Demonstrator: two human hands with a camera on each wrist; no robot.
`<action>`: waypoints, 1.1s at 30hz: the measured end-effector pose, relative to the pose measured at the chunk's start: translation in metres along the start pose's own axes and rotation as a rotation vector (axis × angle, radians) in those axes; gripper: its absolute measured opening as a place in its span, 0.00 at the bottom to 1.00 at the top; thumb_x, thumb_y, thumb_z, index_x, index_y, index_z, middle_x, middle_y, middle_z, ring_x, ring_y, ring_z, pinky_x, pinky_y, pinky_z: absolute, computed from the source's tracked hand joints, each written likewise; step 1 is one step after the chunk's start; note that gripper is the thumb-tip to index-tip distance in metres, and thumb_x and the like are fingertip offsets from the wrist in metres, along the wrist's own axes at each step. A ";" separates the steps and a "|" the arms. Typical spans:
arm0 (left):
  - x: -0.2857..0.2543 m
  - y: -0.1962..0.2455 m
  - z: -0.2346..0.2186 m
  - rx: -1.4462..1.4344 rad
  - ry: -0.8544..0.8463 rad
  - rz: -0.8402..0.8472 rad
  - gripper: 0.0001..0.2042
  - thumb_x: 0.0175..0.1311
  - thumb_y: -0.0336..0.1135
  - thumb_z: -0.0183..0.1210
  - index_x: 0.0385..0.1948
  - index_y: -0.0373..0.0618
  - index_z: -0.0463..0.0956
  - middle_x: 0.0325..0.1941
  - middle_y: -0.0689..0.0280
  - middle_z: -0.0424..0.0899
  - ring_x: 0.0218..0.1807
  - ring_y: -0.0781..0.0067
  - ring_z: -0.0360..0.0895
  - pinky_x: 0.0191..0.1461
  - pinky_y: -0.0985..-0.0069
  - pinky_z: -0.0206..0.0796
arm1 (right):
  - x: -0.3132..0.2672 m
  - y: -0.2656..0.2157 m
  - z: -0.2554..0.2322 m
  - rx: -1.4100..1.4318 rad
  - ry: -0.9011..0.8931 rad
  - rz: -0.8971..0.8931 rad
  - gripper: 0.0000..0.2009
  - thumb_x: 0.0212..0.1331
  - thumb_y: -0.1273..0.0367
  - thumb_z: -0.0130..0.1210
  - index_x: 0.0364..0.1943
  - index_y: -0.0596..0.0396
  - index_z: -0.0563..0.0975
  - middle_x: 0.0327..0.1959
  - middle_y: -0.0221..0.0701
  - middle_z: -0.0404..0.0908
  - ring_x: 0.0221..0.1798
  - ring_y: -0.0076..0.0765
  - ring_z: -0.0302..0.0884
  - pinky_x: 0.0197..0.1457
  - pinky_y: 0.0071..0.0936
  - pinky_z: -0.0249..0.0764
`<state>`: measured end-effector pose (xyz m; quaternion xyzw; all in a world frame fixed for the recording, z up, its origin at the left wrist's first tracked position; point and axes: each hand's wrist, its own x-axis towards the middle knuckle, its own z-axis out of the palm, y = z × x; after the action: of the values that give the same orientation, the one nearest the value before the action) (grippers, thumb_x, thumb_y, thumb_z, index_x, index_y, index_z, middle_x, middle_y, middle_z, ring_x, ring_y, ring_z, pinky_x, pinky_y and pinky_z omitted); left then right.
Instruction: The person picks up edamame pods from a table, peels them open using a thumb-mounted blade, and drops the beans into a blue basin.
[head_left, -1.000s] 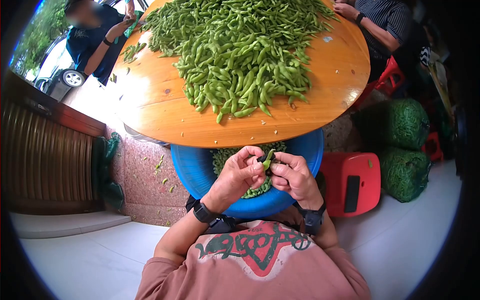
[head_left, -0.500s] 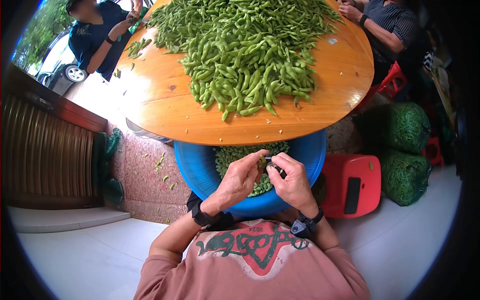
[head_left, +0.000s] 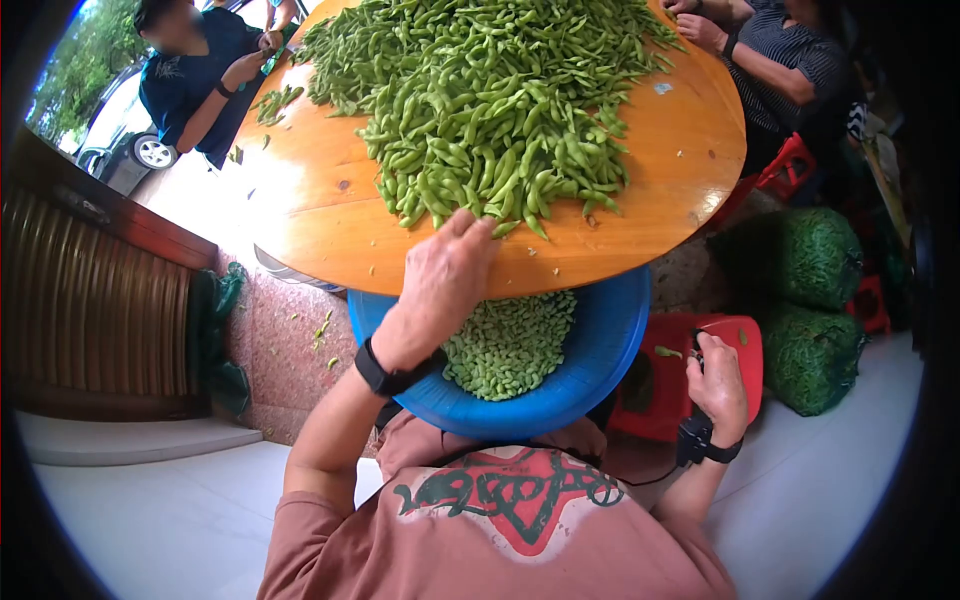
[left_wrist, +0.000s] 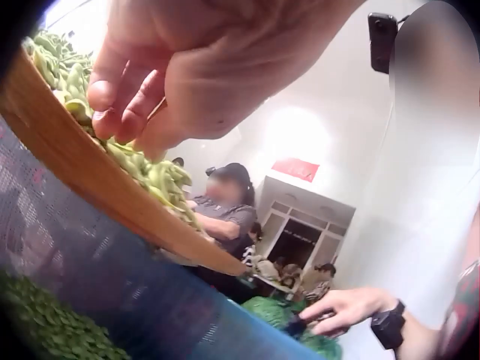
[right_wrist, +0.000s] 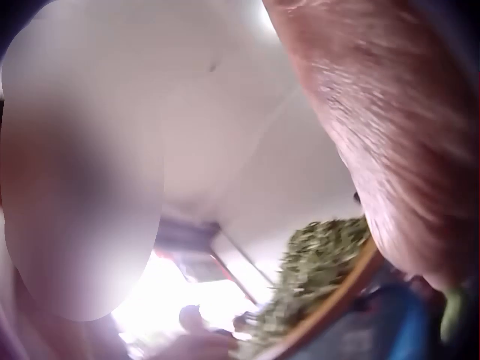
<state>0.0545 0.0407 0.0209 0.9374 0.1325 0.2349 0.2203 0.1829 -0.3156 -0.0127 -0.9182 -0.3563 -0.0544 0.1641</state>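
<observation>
My left hand [head_left: 447, 275] reaches over the table's near edge, its slightly bent fingertips at the front of a heap of green soybean pods [head_left: 470, 140]. In the left wrist view, the fingers [left_wrist: 105, 94] touch the pods, with a gap between fingers and thumb. Out to the right, over the red stool [head_left: 735, 335], my right hand [head_left: 718, 385] holds a small dark object [head_left: 698, 342] at its fingertips; its kind cannot be told. A green pod [head_left: 667, 352] shows just left of those fingers. Shelled beans [head_left: 510, 345] lie in the blue basin [head_left: 625, 330] below.
The round wooden table [head_left: 310, 230] overhangs the basin. Green net sacks [head_left: 810, 260] are stacked at the right. One person [head_left: 195, 80] sits at the far left, another [head_left: 775, 65] at the right. Scraps of pod [head_left: 320, 330] litter the floor at left.
Both hands were together over the basin, working at a pod. They have parted: the left moved forward to the heap, the right swung out over the stool.
</observation>
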 end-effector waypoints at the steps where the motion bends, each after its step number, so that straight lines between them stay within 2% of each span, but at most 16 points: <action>1: 0.006 -0.008 0.005 -0.002 0.004 0.001 0.05 0.62 0.27 0.58 0.37 0.40 0.80 0.34 0.55 0.78 0.35 0.48 0.79 0.37 0.61 0.72 | 0.003 -0.002 -0.006 -0.003 0.002 -0.002 0.07 0.55 0.78 0.53 0.38 0.63 0.76 0.31 0.47 0.78 0.31 0.57 0.77 0.34 0.41 0.71; 3: 0.010 -0.021 0.016 0.112 -0.046 0.036 0.06 0.62 0.29 0.58 0.38 0.41 0.79 0.35 0.56 0.75 0.35 0.48 0.78 0.38 0.59 0.71 | 0.012 -0.014 -0.017 0.354 -0.140 0.290 0.06 0.57 0.76 0.54 0.37 0.63 0.76 0.29 0.48 0.78 0.31 0.57 0.77 0.34 0.41 0.71; 4: 0.009 -0.019 0.015 0.113 -0.054 0.039 0.06 0.62 0.29 0.58 0.38 0.41 0.79 0.35 0.56 0.75 0.35 0.48 0.78 0.38 0.59 0.71 | 0.016 -0.021 -0.012 0.359 -0.142 0.298 0.06 0.57 0.76 0.54 0.37 0.63 0.76 0.29 0.48 0.78 0.31 0.57 0.77 0.34 0.41 0.71; 6: 0.005 -0.009 0.011 0.028 0.093 0.136 0.07 0.58 0.26 0.61 0.38 0.40 0.75 0.34 0.57 0.76 0.34 0.49 0.79 0.36 0.59 0.73 | 0.028 -0.040 0.001 0.386 0.141 0.219 0.04 0.58 0.76 0.54 0.36 0.63 0.75 0.27 0.48 0.77 0.29 0.55 0.77 0.33 0.40 0.70; 7: 0.003 -0.004 0.011 0.024 0.091 0.143 0.07 0.58 0.26 0.61 0.38 0.40 0.75 0.34 0.57 0.76 0.34 0.49 0.79 0.36 0.59 0.73 | 0.035 -0.054 0.006 0.466 0.148 0.204 0.04 0.59 0.76 0.54 0.36 0.63 0.75 0.25 0.45 0.77 0.27 0.48 0.77 0.31 0.37 0.70; 8: -0.002 0.000 0.010 -0.105 0.061 0.104 0.08 0.59 0.25 0.61 0.40 0.40 0.76 0.32 0.61 0.77 0.32 0.59 0.79 0.35 0.66 0.73 | 0.041 -0.070 0.010 0.546 0.152 0.189 0.04 0.60 0.75 0.54 0.36 0.63 0.75 0.24 0.43 0.76 0.24 0.41 0.77 0.29 0.35 0.70; 9: -0.010 0.004 0.010 -0.233 0.027 0.060 0.10 0.59 0.24 0.62 0.42 0.40 0.76 0.31 0.64 0.79 0.30 0.68 0.79 0.34 0.74 0.73 | 0.045 -0.087 0.014 0.747 0.050 0.228 0.04 0.62 0.75 0.54 0.38 0.62 0.77 0.22 0.37 0.75 0.23 0.31 0.74 0.26 0.30 0.69; 10: -0.018 0.008 0.011 -0.236 0.023 0.060 0.10 0.59 0.24 0.62 0.42 0.40 0.76 0.31 0.64 0.79 0.30 0.68 0.79 0.34 0.74 0.73 | 0.049 -0.102 0.019 0.948 -0.053 0.264 0.05 0.64 0.74 0.53 0.40 0.61 0.78 0.21 0.31 0.74 0.21 0.22 0.71 0.24 0.25 0.67; 12: -0.030 0.019 0.016 -0.741 -0.105 -0.272 0.10 0.61 0.22 0.63 0.43 0.39 0.75 0.30 0.68 0.80 0.29 0.81 0.77 0.34 0.82 0.71 | 0.059 -0.124 0.031 1.337 -0.269 0.323 0.10 0.67 0.72 0.53 0.47 0.62 0.79 0.22 0.21 0.71 0.21 0.12 0.66 0.22 0.16 0.62; 14: -0.035 0.019 0.020 -0.743 -0.088 -0.270 0.09 0.65 0.23 0.61 0.44 0.38 0.74 0.30 0.70 0.80 0.30 0.85 0.76 0.33 0.84 0.70 | 0.069 -0.143 0.039 1.524 -0.381 0.289 0.13 0.67 0.72 0.53 0.53 0.64 0.76 0.22 0.18 0.68 0.21 0.11 0.63 0.21 0.14 0.59; 16: -0.038 0.014 0.023 -0.881 -0.108 -0.354 0.08 0.64 0.23 0.61 0.43 0.39 0.75 0.30 0.70 0.81 0.29 0.86 0.76 0.32 0.84 0.70 | 0.074 -0.151 0.047 1.553 -0.413 0.286 0.14 0.68 0.73 0.52 0.54 0.65 0.75 0.22 0.18 0.68 0.21 0.11 0.62 0.20 0.14 0.59; 20: -0.040 0.010 0.022 -0.921 -0.127 -0.404 0.06 0.65 0.24 0.62 0.40 0.40 0.75 0.29 0.70 0.81 0.28 0.86 0.76 0.30 0.85 0.69 | 0.075 -0.153 0.051 1.587 -0.315 0.330 0.13 0.69 0.72 0.52 0.53 0.65 0.76 0.23 0.19 0.69 0.21 0.11 0.63 0.21 0.14 0.60; 22: -0.042 0.013 0.025 -1.181 -0.054 -0.462 0.05 0.65 0.24 0.62 0.38 0.40 0.76 0.29 0.71 0.81 0.28 0.86 0.76 0.30 0.85 0.69 | 0.075 -0.152 0.047 1.593 -0.273 0.351 0.13 0.69 0.71 0.52 0.52 0.65 0.76 0.23 0.19 0.70 0.21 0.11 0.64 0.21 0.13 0.60; 26: -0.052 0.020 0.029 -1.240 -0.136 -0.443 0.04 0.65 0.25 0.62 0.36 0.41 0.76 0.28 0.72 0.81 0.28 0.86 0.76 0.29 0.85 0.68 | 0.070 -0.148 0.041 1.613 -0.453 0.271 0.13 0.68 0.72 0.53 0.53 0.64 0.77 0.23 0.18 0.69 0.22 0.11 0.64 0.22 0.13 0.61; 30: -0.060 0.023 0.031 -1.071 -0.103 -0.416 0.04 0.65 0.24 0.62 0.36 0.41 0.75 0.27 0.71 0.80 0.26 0.86 0.75 0.28 0.85 0.67 | 0.068 -0.149 0.040 1.508 -0.438 0.257 0.13 0.68 0.72 0.53 0.52 0.64 0.78 0.24 0.19 0.70 0.22 0.11 0.64 0.23 0.14 0.61; 33: -0.063 0.019 0.027 -1.293 -0.192 -0.515 0.04 0.65 0.25 0.62 0.37 0.42 0.76 0.26 0.68 0.80 0.25 0.83 0.76 0.25 0.85 0.64 | 0.068 -0.144 0.039 1.558 -0.481 0.232 0.12 0.66 0.73 0.54 0.50 0.64 0.78 0.25 0.20 0.71 0.22 0.11 0.63 0.22 0.13 0.59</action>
<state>0.0166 -0.0069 -0.0154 0.5739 0.1638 0.1229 0.7929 0.1359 -0.1596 0.0030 -0.5587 -0.2203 0.4241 0.6779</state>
